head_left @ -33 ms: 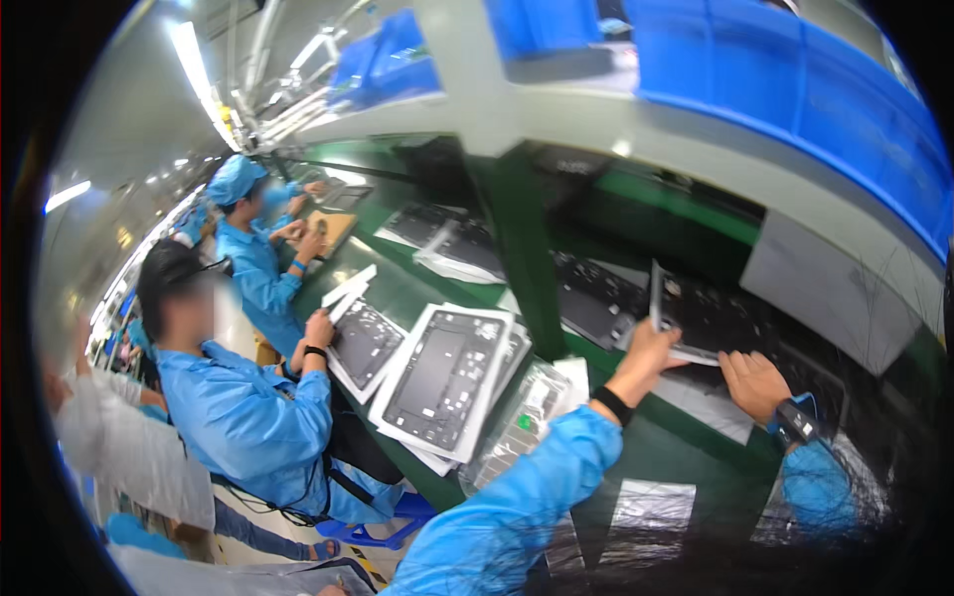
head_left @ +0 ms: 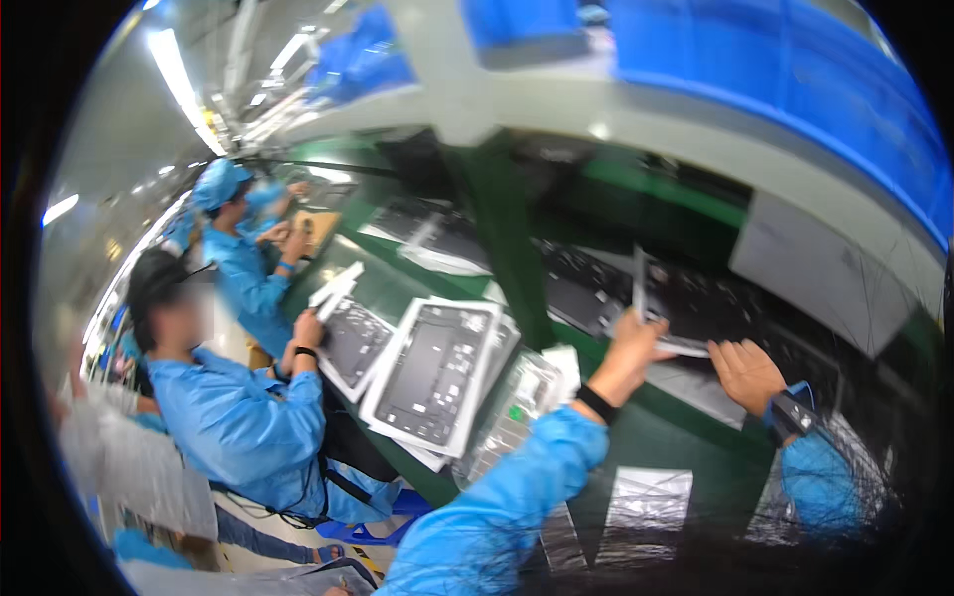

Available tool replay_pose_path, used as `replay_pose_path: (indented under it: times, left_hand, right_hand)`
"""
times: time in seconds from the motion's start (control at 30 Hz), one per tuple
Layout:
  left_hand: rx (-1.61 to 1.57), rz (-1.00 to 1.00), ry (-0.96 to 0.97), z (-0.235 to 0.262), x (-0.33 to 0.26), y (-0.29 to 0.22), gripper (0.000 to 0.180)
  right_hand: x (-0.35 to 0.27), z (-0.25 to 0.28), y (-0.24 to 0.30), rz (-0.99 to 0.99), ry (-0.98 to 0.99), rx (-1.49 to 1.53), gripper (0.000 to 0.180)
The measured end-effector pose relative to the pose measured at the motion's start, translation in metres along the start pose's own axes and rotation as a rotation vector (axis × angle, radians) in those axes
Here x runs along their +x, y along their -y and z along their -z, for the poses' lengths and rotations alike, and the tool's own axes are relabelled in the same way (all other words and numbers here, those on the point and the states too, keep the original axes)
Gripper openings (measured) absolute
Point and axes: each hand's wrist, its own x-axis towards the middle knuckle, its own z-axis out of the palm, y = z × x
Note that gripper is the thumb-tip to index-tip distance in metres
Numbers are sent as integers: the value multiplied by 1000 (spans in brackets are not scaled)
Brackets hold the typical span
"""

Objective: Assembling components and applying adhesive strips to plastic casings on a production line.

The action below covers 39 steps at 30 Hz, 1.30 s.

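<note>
My left hand (head_left: 632,344), with a black wristband, is closed on the near left corner of a dark flat panel with a white edge (head_left: 688,310). Its thumb and fingers pinch the light rim there. My right hand (head_left: 748,376), wearing a black wrist device, has its fingers bent over the near edge of the same panel. The panel's far side blends into dark things behind it. Just left of it, another dark panel (head_left: 579,285) lies at the back of the green bench.
White-edged dark panels (head_left: 434,372) are stacked left of my arm, beside clear plastic packaging (head_left: 504,429). A white sheet (head_left: 646,512) lies nearest me. A green post (head_left: 507,238) rises in front, under a shelf with blue bins (head_left: 715,45). Co-workers in blue (head_left: 234,417) sit at left.
The whole view has shifted slightly, so the bench and co-workers appear a little further left. Both my hands stay at the panel's near edge.
</note>
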Motion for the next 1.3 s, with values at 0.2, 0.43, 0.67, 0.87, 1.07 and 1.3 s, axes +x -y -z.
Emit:
replay_pose_path:
  times: [0.2,0.43,0.67,0.87,1.07,1.3]
  left_hand:
    - [50,202,9,0,-153,-38,40]
    - [178,421,15,22,-209,35,40]
    - [1246,-388,121,18,-239,-23,65]
    - [1262,-194,630,40,-276,7,71]
    - [1321,-279,592,49,-286,23,77]
    - [1367,-227,685,44,-285,28,78]
  right_hand:
    - [-49,85,88,-8,-68,164,38]
    - [-114,78,188,-149,123,325,38]
    - [-114,113,221,-1039,-78,1224,26]
    - [-127,96,287,-1471,-443,1455,19]
    - [-137,102,298,-1530,-307,1197,21]
    - [-89,84,308,-1813,-420,1578,22]
